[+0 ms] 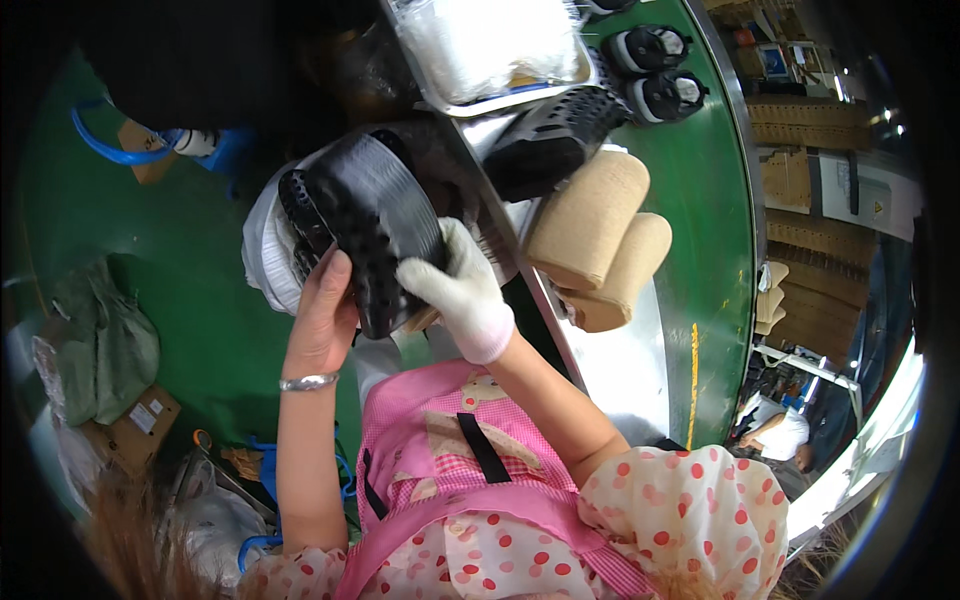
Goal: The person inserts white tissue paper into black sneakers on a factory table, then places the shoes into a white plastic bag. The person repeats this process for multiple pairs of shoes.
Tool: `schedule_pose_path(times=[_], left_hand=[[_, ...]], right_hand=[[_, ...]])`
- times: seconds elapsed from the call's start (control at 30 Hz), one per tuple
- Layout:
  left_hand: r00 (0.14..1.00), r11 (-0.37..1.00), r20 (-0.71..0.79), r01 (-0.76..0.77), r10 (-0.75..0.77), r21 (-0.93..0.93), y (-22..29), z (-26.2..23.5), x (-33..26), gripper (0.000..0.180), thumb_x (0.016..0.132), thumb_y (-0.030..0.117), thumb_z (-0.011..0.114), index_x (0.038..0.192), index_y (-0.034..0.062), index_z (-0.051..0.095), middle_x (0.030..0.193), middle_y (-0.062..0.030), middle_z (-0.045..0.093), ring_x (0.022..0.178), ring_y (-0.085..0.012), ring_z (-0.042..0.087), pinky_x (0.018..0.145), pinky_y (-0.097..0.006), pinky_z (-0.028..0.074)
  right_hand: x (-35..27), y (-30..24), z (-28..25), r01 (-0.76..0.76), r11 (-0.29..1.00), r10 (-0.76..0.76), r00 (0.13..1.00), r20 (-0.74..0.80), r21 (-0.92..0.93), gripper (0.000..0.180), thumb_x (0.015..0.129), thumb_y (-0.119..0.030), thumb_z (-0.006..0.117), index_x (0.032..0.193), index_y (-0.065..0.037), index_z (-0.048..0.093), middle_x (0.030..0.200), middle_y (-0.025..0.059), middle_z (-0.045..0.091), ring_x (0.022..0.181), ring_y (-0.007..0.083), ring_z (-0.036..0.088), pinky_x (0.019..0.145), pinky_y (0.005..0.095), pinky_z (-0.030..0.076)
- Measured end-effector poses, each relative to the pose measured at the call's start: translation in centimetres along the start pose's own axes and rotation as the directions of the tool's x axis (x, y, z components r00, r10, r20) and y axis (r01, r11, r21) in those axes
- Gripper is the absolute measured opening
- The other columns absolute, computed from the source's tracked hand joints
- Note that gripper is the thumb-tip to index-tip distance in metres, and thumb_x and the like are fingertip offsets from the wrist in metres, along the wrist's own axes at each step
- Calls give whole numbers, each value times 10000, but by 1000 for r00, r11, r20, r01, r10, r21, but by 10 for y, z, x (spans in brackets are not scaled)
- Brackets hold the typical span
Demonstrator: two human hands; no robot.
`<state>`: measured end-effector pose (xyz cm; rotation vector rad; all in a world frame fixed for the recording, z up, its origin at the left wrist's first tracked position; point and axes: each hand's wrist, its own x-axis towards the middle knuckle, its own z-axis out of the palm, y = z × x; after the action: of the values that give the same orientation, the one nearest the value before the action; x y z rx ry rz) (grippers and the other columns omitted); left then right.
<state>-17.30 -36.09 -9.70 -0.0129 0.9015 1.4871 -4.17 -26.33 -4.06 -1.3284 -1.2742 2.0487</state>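
Note:
In front of me I hold a black shoe (385,220) with holes along its side and a smooth, ridged sole. My bare left hand (325,305), with a silver bracelet at the wrist, grips its near left end, thumb up. My right hand (460,290), in a white glove, closes on its right side. Behind it a white-lined container (265,245) holds more black perforated pieces, partly hidden. To the right, another black perforated shoe (545,145) lies on the metal bench beside two tan rounded forms (590,225).
A white tray (470,105) with clear plastic bags stands at the bench's far end. Black shoes (668,95) sit on the green surface to the right. Cardboard boxes (135,430) and a grey-green sack (110,340) lie at left, below a blue hoop (110,150).

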Motion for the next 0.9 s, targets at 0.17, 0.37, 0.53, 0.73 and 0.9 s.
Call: schedule_pose_path(times=[0.17, 0.37, 0.53, 0.73, 0.9], left_hand=[[888, 863, 460, 216, 21, -457, -17, 61, 20, 580, 990, 511, 429, 1402, 104, 461, 1379, -106, 530, 1236, -278, 531, 1058, -415, 418], [861, 854, 483, 125, 160, -506, 0, 94, 65, 599, 1001, 479, 406, 1426, 56, 427, 1422, -129, 480, 1285, -281, 474, 1120, -407, 334], [917, 984, 397, 101, -34, -150, 28, 104, 110, 505, 1017, 421, 408, 1302, 32, 561, 1225, -140, 641, 1110, -254, 632, 996, -385, 490], [886, 960, 372, 261, -279, 97, 22, 120, 128, 468, 1029, 384, 398, 1229, 15, 606, 1163, -120, 673, 1054, -220, 656, 956, -349, 515], [948, 974, 233, 197, -218, 110, 15, 125, 118, 416, 1025, 342, 434, 1195, 13, 623, 1130, -106, 685, 1019, -193, 665, 935, -334, 522]], right_hand=[[-40, -60, -29, -50, 983, 44, 998, 39, 175, 303, 880, -100, 651, 1122, -11, 493, 910, 45, 580, 688, 58, 569, 476, 197, 459], [-23, -80, -105, 577, 528, -482, 808, 339, -624, 267, 876, -298, 613, 925, -38, 646, 881, 124, 654, 842, 247, 625, 764, 367, 485], [24, -58, -185, 430, -109, -389, 811, 437, -896, 275, 882, -326, 528, 881, -128, 719, 928, 65, 676, 924, 271, 606, 886, 413, 422], [-7, -45, -237, 429, -69, -451, 792, 412, -901, 245, 872, -319, 536, 901, -148, 709, 1034, 32, 662, 1044, 247, 557, 962, 394, 382], [-1, -57, -273, 257, 105, -386, 901, 199, -961, 275, 875, -320, 575, 1058, -137, 665, 1045, 90, 660, 1047, 300, 579, 928, 423, 455]])
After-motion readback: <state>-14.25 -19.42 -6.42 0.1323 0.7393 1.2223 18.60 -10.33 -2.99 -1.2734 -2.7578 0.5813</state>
